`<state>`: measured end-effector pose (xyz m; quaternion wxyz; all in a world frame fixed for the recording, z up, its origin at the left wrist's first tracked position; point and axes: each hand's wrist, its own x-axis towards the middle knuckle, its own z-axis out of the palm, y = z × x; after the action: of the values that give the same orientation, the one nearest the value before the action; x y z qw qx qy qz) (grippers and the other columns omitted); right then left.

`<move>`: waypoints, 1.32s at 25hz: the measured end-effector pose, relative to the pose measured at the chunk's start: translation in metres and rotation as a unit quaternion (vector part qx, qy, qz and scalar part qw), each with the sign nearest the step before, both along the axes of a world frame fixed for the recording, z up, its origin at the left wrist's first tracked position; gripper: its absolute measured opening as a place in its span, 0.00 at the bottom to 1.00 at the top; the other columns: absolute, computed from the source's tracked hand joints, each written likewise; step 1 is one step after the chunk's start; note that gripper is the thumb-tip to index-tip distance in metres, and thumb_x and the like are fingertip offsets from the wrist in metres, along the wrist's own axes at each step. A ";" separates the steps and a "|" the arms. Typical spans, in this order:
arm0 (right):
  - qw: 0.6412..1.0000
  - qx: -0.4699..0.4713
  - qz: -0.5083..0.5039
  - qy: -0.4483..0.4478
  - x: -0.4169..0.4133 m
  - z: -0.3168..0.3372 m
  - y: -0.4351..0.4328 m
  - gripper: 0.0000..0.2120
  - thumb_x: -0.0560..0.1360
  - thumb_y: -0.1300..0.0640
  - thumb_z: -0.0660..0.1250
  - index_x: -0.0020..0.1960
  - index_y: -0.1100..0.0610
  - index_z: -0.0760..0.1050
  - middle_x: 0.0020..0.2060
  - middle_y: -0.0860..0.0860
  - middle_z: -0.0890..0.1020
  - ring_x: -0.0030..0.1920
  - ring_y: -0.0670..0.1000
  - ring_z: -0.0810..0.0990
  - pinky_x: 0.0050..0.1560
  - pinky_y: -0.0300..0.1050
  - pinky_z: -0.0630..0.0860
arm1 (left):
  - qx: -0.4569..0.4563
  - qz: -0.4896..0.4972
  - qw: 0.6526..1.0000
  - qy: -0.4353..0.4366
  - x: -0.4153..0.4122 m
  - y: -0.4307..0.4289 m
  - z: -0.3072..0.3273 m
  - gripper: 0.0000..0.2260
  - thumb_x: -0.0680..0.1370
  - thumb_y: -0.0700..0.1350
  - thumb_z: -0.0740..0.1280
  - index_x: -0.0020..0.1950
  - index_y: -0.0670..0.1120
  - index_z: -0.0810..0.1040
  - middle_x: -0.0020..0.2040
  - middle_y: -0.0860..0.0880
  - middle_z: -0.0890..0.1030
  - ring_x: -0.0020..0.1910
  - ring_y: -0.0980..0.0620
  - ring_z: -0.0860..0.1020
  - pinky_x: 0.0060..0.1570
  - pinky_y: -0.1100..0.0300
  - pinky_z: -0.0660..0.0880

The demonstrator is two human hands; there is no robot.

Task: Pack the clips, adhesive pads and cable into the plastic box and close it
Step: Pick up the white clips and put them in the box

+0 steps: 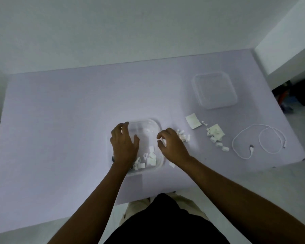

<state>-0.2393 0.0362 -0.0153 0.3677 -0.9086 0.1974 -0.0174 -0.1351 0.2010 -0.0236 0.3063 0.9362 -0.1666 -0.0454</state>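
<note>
1. The clear plastic box [149, 131] sat open at table centre, a heap of white clips [147, 160] already in its near end.
2. The left hand [124, 144] lay on the box's left rim, fingers spread flat, holding nothing; good bracing, I judged.
3. The right hand [171, 142] hovered at the right rim, fingers curled; whether they pinched a clip, I could not tell.
4. Loose clips [183, 135] lay just beside that hand. Best swept in small bunches, released low over the box.
5. Adhesive pads [193, 120], more clips and the white cable [259, 140] waited to the right; the lid [215, 89] lay beyond, well apart.
</note>
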 end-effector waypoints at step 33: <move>0.981 0.026 -0.187 0.033 -0.143 -0.095 -0.191 0.14 0.72 0.63 0.74 0.56 0.59 0.77 0.55 0.57 0.79 0.59 0.58 0.75 0.57 0.53 0.78 | 0.150 -0.184 0.962 0.135 -0.074 -0.199 -0.072 0.03 0.73 0.40 0.71 0.45 0.43 0.78 0.44 0.43 0.80 0.46 0.43 0.77 0.39 0.55 0.72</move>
<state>-0.3826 -0.1551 -0.1101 0.3744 -0.8459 0.3764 -0.0508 -0.2093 0.0024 -0.0957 0.1680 0.9097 -0.2843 -0.2519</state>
